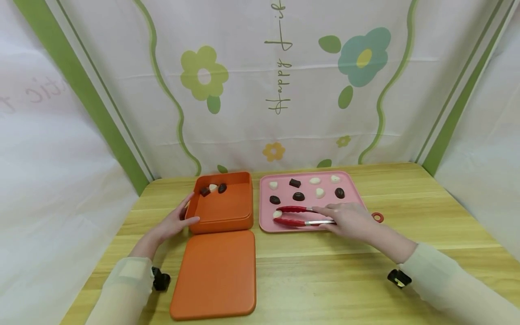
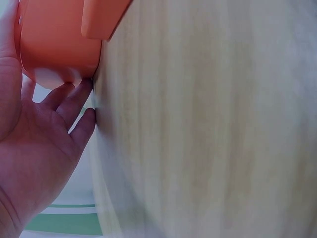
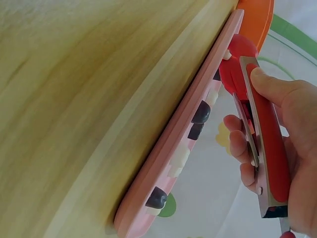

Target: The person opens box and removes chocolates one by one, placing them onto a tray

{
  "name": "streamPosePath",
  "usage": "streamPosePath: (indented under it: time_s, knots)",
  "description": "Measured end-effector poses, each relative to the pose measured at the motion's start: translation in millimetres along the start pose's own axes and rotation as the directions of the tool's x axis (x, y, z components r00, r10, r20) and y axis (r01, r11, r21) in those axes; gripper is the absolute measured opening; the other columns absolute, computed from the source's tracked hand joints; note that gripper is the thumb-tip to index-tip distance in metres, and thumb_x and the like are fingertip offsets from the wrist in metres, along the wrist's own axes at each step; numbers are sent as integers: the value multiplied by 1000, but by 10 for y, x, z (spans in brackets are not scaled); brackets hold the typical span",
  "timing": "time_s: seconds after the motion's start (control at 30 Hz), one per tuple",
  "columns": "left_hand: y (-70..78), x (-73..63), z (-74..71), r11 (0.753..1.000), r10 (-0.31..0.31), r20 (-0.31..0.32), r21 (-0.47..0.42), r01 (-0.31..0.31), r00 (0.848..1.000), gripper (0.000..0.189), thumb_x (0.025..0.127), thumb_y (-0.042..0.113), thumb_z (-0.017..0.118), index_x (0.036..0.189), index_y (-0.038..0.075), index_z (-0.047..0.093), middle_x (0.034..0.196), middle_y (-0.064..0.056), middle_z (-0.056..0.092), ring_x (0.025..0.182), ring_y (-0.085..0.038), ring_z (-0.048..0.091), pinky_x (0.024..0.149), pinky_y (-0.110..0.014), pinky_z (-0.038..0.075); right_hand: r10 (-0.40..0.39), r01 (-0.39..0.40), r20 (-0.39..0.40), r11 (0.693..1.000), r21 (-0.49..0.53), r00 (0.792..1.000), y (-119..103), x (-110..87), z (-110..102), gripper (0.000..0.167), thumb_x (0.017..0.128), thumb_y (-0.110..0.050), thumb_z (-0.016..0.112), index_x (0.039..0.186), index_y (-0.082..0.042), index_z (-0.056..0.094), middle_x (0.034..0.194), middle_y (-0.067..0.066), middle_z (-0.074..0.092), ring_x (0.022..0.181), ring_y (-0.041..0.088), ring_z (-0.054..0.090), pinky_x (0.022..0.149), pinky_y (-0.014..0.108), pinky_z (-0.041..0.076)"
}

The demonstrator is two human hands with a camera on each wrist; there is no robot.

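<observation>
My right hand (image 1: 345, 220) grips red-and-silver tongs (image 3: 267, 134) over the pink tray (image 1: 266, 229). Their red tips lie on either side of a white chocolate (image 1: 277, 214) near the tray's front left corner. Several dark and white chocolates sit in two rows behind it, such as a dark one (image 1: 298, 196). At left, my left hand (image 1: 172, 222) touches the orange box (image 1: 221, 225) at its left side, with the thumb near the front corner and the fingers (image 2: 74, 104) against the outer wall. Inside the box, a dark square chocolate (image 1: 205, 192), a white one (image 1: 213, 188) and a dark oval one (image 1: 222, 188) lie toward the back left.
A flat orange lid (image 1: 215, 275) lies on the wooden table (image 1: 325, 280) in front of the box. The tray's ring handle (image 1: 378, 217) sticks out on the right. A flowered white curtain (image 1: 243, 113) hangs behind the table, with white sheets along both sides.
</observation>
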State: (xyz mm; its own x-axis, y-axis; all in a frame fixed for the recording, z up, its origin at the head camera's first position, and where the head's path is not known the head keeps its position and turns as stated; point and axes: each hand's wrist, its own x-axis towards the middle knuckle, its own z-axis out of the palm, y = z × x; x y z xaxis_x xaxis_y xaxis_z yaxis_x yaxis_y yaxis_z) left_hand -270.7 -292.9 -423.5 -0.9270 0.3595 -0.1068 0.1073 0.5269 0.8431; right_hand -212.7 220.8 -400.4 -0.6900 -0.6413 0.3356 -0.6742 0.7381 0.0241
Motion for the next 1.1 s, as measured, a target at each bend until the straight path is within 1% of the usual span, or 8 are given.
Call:
streamPosePath:
  time_s: [0.13, 0.27, 0.4, 0.67, 0.8, 0.9, 1.0, 1.1]
  knots:
    - [-2, -1, 8, 1000, 2, 2, -9, -2, 1000, 87, 98, 21, 61, 158, 19, -1, 149, -36, 25, 135, -48, 29, 108, -61, 22, 10, -10, 0, 1000, 7, 1000, 0, -3, 5, 43, 87, -36, 73, 124, -14, 69, 96, -1, 72, 70, 14, 64, 55, 29, 47]
    - [-4, -4, 11, 1000, 4, 4, -14, -4, 1000, 87, 98, 21, 61, 158, 18, -2, 150, -36, 24, 135, -49, 29, 108, -61, 23, 19, -19, -1, 1000, 19, 1000, -5, -19, -6, 46, 87, -36, 73, 126, -14, 67, 98, 1, 72, 77, 17, 67, 61, 33, 51]
    - [7, -11, 9, 1000, 7, 4, -24, -7, 1000, 87, 98, 20, 61, 158, 19, -1, 149, -36, 24, 135, -49, 29, 108, -61, 23, 47, -47, 6, 998, 36, 999, -11, -47, -32, 49, 86, -36, 74, 129, -14, 65, 99, 2, 71, 79, 18, 67, 65, 36, 53]
    - [19, -18, 9, 1000, 3, -5, -25, -3, 1000, 87, 97, 20, 62, 158, 20, -1, 150, -35, 24, 135, -49, 29, 108, -61, 22, 112, -113, 26, 992, 47, 993, 14, -56, -101, 54, 85, -37, 75, 133, -15, 62, 102, 4, 69, 79, 19, 66, 64, 37, 53]
    - [27, -26, 5, 1000, 6, -2, -23, -6, 1000, 87, 98, 19, 61, 158, 19, -2, 150, -36, 24, 135, -49, 29, 108, -61, 22, 112, -112, 21, 993, 40, 994, 24, -24, -133, 54, 85, -38, 74, 132, -14, 62, 104, 4, 69, 78, 20, 65, 60, 36, 51]
    - [34, -30, 5, 1000, 8, -3, -21, -8, 1000, 87, 98, 18, 61, 158, 20, -2, 149, -36, 25, 134, -49, 30, 108, -61, 23, 109, -109, 11, 994, 31, 994, 20, 13, -163, 54, 85, -38, 74, 132, -14, 62, 106, 6, 69, 81, 22, 66, 59, 36, 52]
    - [33, -30, 6, 1000, 12, -3, -19, -12, 1000, 86, 98, 18, 61, 158, 20, -2, 149, -36, 26, 134, -49, 31, 108, -61, 23, 87, -87, -13, 996, 21, 996, 21, 63, -192, 55, 85, -37, 75, 133, -14, 61, 107, 8, 69, 84, 23, 66, 61, 38, 53]
    - [21, -21, 9, 1000, 14, -2, -21, -14, 1000, 86, 98, 17, 61, 158, 19, -1, 148, -36, 26, 134, -49, 31, 108, -61, 23, 57, -56, -34, 998, 13, 998, 32, 125, -220, 58, 84, -36, 76, 135, -13, 59, 105, 7, 68, 82, 22, 65, 62, 38, 53]
